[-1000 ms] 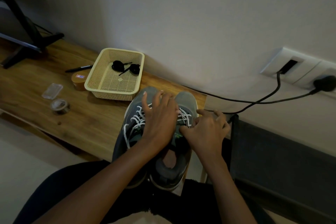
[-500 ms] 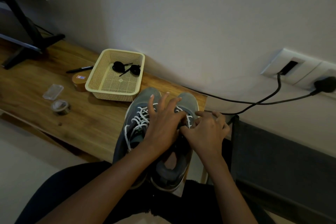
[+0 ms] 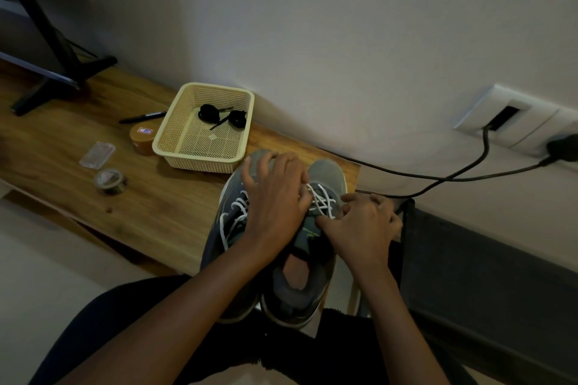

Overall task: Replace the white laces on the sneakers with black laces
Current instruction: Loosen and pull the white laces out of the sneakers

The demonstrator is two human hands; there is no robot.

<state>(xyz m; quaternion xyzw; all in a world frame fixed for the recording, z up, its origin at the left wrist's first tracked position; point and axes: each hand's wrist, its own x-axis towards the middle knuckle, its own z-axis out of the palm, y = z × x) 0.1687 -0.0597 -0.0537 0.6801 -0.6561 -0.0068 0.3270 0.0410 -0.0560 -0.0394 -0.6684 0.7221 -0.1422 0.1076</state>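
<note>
Your right hand (image 3: 359, 223) curls at the white laces (image 3: 322, 201) of the right sneaker (image 3: 325, 172); I cannot tell whether its grip pinches them. Your left hand (image 3: 275, 200) rests loose-fingered across the left sneaker (image 3: 215, 247). Unlacing looks barely begun: next, loosen each crossing, while the black laces (image 3: 219, 114) wait in the basket (image 3: 203, 162).

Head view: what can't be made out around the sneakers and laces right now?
- Lacing of the left sneaker: head view, mostly covered by the left hand.
- Grip on the white lace of the right sneaker: head view, the left hand and the right hand hide their own fingertips.
- The black laces in the basket: head view, too small and dim to judge length.
</note>
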